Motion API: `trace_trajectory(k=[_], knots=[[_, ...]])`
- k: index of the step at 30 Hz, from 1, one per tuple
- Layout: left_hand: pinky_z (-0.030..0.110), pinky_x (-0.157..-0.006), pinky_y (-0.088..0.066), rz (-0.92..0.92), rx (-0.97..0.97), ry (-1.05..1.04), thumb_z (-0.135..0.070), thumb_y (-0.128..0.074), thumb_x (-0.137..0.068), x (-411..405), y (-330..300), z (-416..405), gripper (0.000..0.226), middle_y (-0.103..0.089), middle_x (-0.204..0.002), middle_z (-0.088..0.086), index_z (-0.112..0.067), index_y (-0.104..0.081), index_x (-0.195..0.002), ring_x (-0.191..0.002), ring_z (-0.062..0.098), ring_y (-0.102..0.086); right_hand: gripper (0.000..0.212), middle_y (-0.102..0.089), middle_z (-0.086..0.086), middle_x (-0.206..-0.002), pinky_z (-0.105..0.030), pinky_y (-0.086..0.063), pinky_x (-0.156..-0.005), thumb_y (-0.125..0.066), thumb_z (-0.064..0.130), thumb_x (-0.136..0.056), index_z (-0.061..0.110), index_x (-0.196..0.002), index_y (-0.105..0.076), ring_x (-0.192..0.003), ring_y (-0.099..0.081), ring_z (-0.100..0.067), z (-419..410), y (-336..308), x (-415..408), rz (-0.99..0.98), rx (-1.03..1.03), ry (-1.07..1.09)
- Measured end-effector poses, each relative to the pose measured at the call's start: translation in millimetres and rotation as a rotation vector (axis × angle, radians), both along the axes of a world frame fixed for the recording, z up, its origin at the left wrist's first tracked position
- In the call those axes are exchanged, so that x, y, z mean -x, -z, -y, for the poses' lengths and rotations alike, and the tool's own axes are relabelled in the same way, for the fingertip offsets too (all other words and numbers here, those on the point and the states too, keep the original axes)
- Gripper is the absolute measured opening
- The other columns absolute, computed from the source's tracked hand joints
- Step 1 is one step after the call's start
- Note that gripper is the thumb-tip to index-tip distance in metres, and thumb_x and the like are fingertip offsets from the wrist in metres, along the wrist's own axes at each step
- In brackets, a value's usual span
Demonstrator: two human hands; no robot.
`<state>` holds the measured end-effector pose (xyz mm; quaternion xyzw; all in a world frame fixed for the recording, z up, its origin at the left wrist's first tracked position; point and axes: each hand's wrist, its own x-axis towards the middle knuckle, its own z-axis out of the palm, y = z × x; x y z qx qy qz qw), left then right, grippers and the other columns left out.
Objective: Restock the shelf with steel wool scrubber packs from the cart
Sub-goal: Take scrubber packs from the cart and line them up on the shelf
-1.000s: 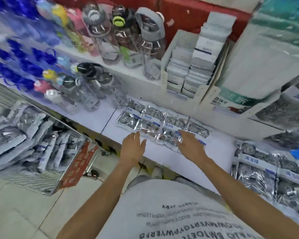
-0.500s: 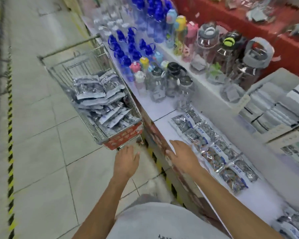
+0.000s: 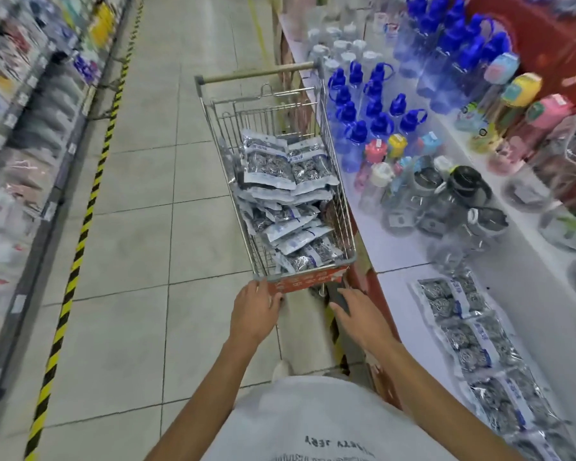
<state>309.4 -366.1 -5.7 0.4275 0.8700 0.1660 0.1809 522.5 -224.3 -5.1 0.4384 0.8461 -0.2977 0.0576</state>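
Note:
A wire shopping cart (image 3: pixel 326 134) stands in the aisle straight ahead, heaped with steel wool scrubber packs (image 3: pixel 281 207) in clear bags with white and blue labels. My left hand (image 3: pixel 255 309) reaches toward the cart's near red edge, fingers loosely extended, holding nothing. My right hand (image 3: pixel 359 316) is just below the cart's near right corner, fingers relaxed and empty. A row of scrubber packs (image 3: pixel 469 341) lies flat on the white shelf (image 3: pixel 403 294) to my right.
Blue-capped and coloured water bottles (image 3: pixel 373 118) and dark-lidded jars (image 3: pixel 446 197) crowd the shelf beyond the packs. A yellow-black striped line (image 3: pixel 80 234) runs along the tiled floor on the left, beside blurred shelving. The shelf's red base sits close to the cart's right side.
My view has swung left from the shelf to the cart. Both hands left the packs on the shelf and moved toward the cart's near end, empty.

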Motion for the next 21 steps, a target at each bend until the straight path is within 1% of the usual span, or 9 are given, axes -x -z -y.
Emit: trace_trajectory(k=[2,5,8,11,15,16,18,19,21], knots=[[0.044,-0.098,-0.049,0.016,0.021,0.002,-0.036,-0.053,-0.104,22,5,-7,0.046,-0.062,-0.127,0.016,-0.008,-0.056,-0.14,-0.116,0.035,-0.06,0.048,-0.056,0.001,-0.146,-0.051,-0.046,-0.109,-0.048,0.049,-0.105,0.026,-0.148,-0.05,-0.134,-0.053,-0.022,-13,-2,30,-0.008,0.034,-0.002],[0.045,-0.097,-0.049,0.043,0.07,0.022,-0.036,-0.052,-0.104,50,16,-21,0.046,-0.061,-0.128,0.017,-0.008,-0.055,-0.141,-0.116,0.036,-0.059,0.04,-0.066,-0.002,-0.131,-0.047,-0.051,-0.103,-0.053,0.044,-0.105,0.02,-0.137,-0.059,-0.122,-0.062,-0.024,-36,-2,71,-0.064,0.105,0.03],[0.044,-0.097,-0.047,0.064,0.129,0.043,-0.036,-0.051,-0.105,70,27,-41,0.049,-0.059,-0.131,0.017,-0.008,-0.052,-0.145,-0.118,0.036,-0.057,0.053,-0.066,-0.008,-0.135,-0.046,-0.049,-0.107,-0.052,0.047,-0.105,0.014,-0.146,-0.055,-0.124,-0.063,-0.026,-59,2,103,-0.054,0.168,0.151],[0.043,-0.1,-0.047,0.105,0.18,0.056,-0.037,-0.052,-0.105,91,40,-72,0.05,-0.057,-0.134,0.016,-0.007,-0.05,-0.146,-0.121,0.035,-0.055,0.053,-0.066,-0.008,-0.135,-0.048,-0.053,-0.102,-0.051,0.049,-0.105,0.017,-0.148,-0.051,-0.112,-0.068,-0.029,-85,17,130,-0.071,0.297,0.294],[0.043,-0.1,-0.047,0.137,0.256,0.074,-0.035,-0.053,-0.105,120,59,-126,0.048,-0.057,-0.134,0.017,-0.006,-0.051,-0.143,-0.122,0.035,-0.055,0.045,-0.066,-0.006,-0.124,-0.032,-0.049,-0.088,-0.056,0.04,-0.105,0.011,-0.14,-0.057,-0.104,-0.063,-0.019,-125,47,166,-0.136,0.502,0.525],[0.043,-0.1,-0.048,0.142,0.276,0.08,-0.034,-0.054,-0.105,127,65,-141,0.048,-0.057,-0.135,0.017,-0.006,-0.051,-0.143,-0.123,0.035,-0.055,0.044,-0.066,-0.007,-0.122,-0.033,-0.048,-0.09,-0.058,0.04,-0.104,0.01,-0.137,-0.059,-0.104,-0.061,-0.019,-136,55,174,-0.139,0.557,0.591],[0.044,-0.101,-0.048,0.164,0.32,0.091,-0.031,-0.055,-0.104,140,76,-171,0.047,-0.056,-0.135,0.018,-0.006,-0.05,-0.144,-0.123,0.035,-0.055,0.042,-0.066,-0.012,-0.121,-0.042,-0.049,-0.097,-0.063,0.039,-0.102,0.009,-0.131,-0.061,-0.103,-0.058,-0.023,-155,71,189,-0.143,0.671,0.73],[0.044,-0.1,-0.048,0.169,0.338,0.1,-0.03,-0.055,-0.104,145,83,-186,0.046,-0.056,-0.135,0.018,-0.006,-0.05,-0.143,-0.122,0.035,-0.055,0.042,-0.066,-0.013,-0.12,-0.046,-0.05,-0.102,-0.064,0.038,-0.101,0.008,-0.131,-0.061,-0.105,-0.058,-0.024,-164,79,197,-0.142,0.717,0.777],[0.044,-0.097,-0.049,0.172,0.388,0.127,-0.029,-0.056,-0.103,157,99,-215,0.044,-0.056,-0.133,0.018,-0.006,-0.051,-0.14,-0.12,0.035,-0.057,0.049,-0.064,-0.012,-0.126,-0.051,-0.047,-0.11,-0.065,0.037,-0.101,0.006,-0.139,-0.056,-0.116,-0.06,-0.027,-182,96,211,-0.14,0.78,0.852]])
